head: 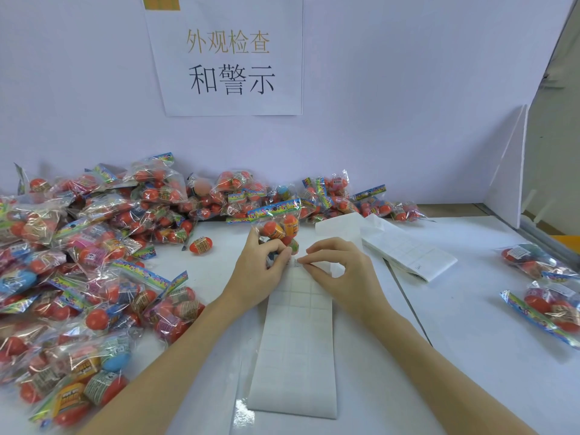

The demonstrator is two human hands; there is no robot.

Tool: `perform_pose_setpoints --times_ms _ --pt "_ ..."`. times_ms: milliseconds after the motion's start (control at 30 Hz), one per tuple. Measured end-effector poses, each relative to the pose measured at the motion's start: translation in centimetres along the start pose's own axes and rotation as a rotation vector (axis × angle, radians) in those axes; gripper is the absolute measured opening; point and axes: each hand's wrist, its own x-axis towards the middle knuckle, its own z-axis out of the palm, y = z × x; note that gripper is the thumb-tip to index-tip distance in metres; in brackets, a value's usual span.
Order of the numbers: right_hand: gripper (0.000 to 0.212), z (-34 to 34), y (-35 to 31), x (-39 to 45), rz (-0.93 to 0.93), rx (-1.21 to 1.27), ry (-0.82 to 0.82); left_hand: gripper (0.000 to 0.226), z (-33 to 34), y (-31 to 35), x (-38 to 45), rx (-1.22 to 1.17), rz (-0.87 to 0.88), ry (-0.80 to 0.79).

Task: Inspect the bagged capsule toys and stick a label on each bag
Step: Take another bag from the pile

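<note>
My left hand (260,271) grips a clear bag of capsule toys (277,226) upright above the table's middle; red and orange eggs show inside under a colourful header. Just right of it, my right hand (337,271) pinches a small white label (298,262) at the top of a long label sheet (296,340) that lies flat in front of me. The fingertips of both hands nearly meet at the label.
A big heap of bagged capsule toys (78,277) fills the left and runs along the back wall. One loose red egg (201,244) lies near the heap. Two bags (546,296) lie at the right. More label sheets (408,249) sit behind my right hand.
</note>
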Motion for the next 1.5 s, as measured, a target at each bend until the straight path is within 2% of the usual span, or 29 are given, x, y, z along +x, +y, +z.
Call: perform_pose_setpoints --times_ms 200,333,433,567,667,800,1200,1500 --pt "0.012 -0.1 0.0 -0.1 0.021 0.004 -0.045 0.017 0.1 -0.2 0.1 0.009 -0.012 0.006" --pt "0.014 -0.2 -0.3 -0.1 0.001 0.024 -0.004 0.017 0.2 -0.5 0.2 -0.018 -0.064 0.002" --pt "0.015 -0.5 -0.5 0.2 0.037 0.162 0.078 0.016 0.0 -0.5 0.3 -0.093 -0.098 0.045" --pt "0.018 -1.3 -0.6 0.5 0.281 0.412 0.115 0.018 -0.5 -0.2 0.5 -0.206 -0.053 0.177" --pt "0.014 -1.8 -0.8 0.6 0.374 0.549 0.098 0.026 -1.1 0.4 0.7 -0.397 -0.102 0.182" --pt "0.025 -2.5 -1.3 0.6 0.367 0.708 0.035 0.027 -1.1 1.5 0.7 -0.605 -0.120 0.140" --pt "0.028 -2.0 -1.5 0.5 0.293 0.510 0.044 0.032 0.6 2.5 -0.4 -0.595 0.004 -0.064" --pt "0.028 -1.9 -1.5 0.5 0.276 0.448 0.056 0.016 0.5 2.7 -0.4 -0.582 0.006 -0.069"
